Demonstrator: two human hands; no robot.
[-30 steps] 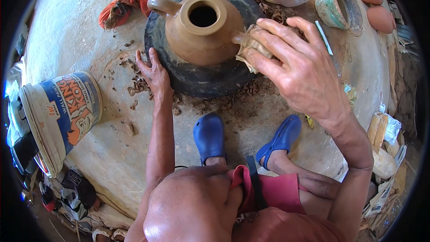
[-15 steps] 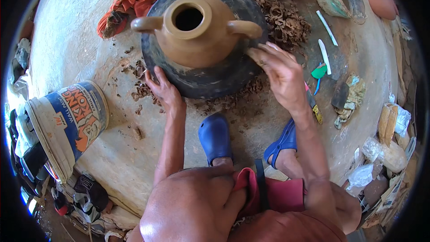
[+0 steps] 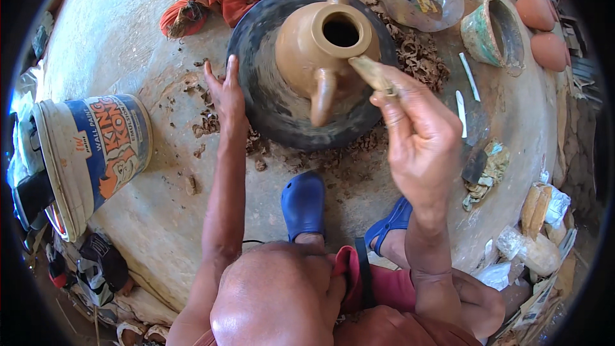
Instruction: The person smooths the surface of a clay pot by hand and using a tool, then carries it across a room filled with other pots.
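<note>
Left: one bucket (image 3: 96, 160). Your left hand (image 3: 227, 97): grip spread at the left edge of the wheel (image 3: 253, 90); contact cannot be told. Centre: one pot (image 3: 296, 45), upright on the one wheel. Body, neck and two handles (image 3: 323, 96) look formed, so shaping is judged well advanced; what finishing remains cannot be told. Your right hand (image 3: 424, 133): grip pinching one cloth (image 3: 375, 75), tip at the pot's near rim. Right: two white sticks (image 3: 469, 77), one green tub (image 3: 480, 33), two reddish pots (image 3: 537, 11).
</note>
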